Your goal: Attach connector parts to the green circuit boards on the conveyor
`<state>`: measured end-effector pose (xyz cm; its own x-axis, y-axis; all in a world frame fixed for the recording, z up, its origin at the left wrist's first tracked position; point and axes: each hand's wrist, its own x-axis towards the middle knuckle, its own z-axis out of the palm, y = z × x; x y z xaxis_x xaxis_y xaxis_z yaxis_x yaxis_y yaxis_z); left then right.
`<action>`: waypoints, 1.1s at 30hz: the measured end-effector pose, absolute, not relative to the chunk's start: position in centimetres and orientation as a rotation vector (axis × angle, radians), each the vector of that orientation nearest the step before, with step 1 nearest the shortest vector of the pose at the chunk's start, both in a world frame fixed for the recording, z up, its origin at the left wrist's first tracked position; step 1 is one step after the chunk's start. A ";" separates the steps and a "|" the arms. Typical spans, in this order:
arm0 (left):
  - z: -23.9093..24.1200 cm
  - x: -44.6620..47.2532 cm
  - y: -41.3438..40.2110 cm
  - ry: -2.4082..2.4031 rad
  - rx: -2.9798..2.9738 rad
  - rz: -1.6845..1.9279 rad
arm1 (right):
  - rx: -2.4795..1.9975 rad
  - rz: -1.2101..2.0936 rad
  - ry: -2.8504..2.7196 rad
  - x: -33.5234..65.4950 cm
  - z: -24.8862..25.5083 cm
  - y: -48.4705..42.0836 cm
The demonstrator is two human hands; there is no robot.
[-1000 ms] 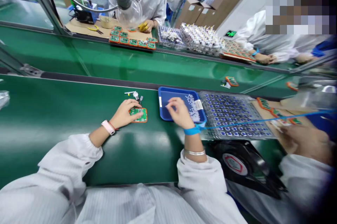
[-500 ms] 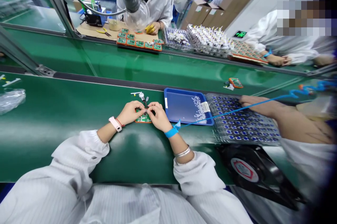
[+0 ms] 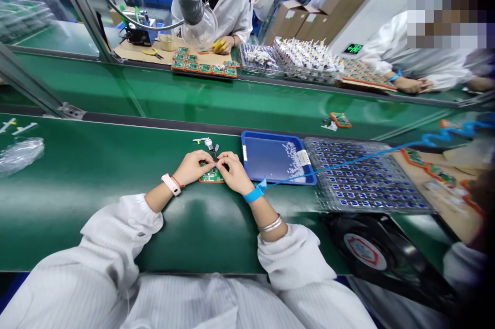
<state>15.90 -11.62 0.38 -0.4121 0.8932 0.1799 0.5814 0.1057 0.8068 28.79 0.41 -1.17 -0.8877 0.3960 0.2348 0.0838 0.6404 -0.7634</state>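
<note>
My left hand (image 3: 195, 166) and my right hand (image 3: 233, 173) meet over a small green circuit board (image 3: 211, 177) with an orange edge, lying on the green work surface. Both are closed in a pinch, fingertips nearly touching above the board's upper part. A short dark cable (image 3: 214, 154) runs down to the fingertips from a white connector piece (image 3: 209, 143) lying just beyond the board. What exactly each pinch holds is too small and covered to make out. Beside the connector lies a thin white strip (image 3: 200, 140) with a yellow bit.
Right of my hands is a blue tray (image 3: 263, 182) with small white pieces. Beyond it stands a clear plastic tray (image 3: 323, 200) of blue-and-black parts, with a black fan (image 3: 365, 251) in front. A blue coiled cord (image 3: 356, 158) crosses from my wristband. Co-workers sit opposite.
A co-worker's hand at the right has drawn back from the clear tray, uncovering boards there. The orange-edged board on the far strip has shifted slightly left. My hands keep their pinch.
</note>
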 end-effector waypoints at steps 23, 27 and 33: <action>1.0 16.1 -12.6 2.175 1.654 0.986 | -0.447 0.934 -2.421 30.8 1.2 2.3; 1.0 16.2 -13.9 2.107 1.928 0.760 | -0.810 0.615 -2.529 36.5 2.8 7.7; 2.8 14.7 -12.1 2.005 1.578 0.965 | -1.079 0.684 -2.775 39.8 2.3 10.6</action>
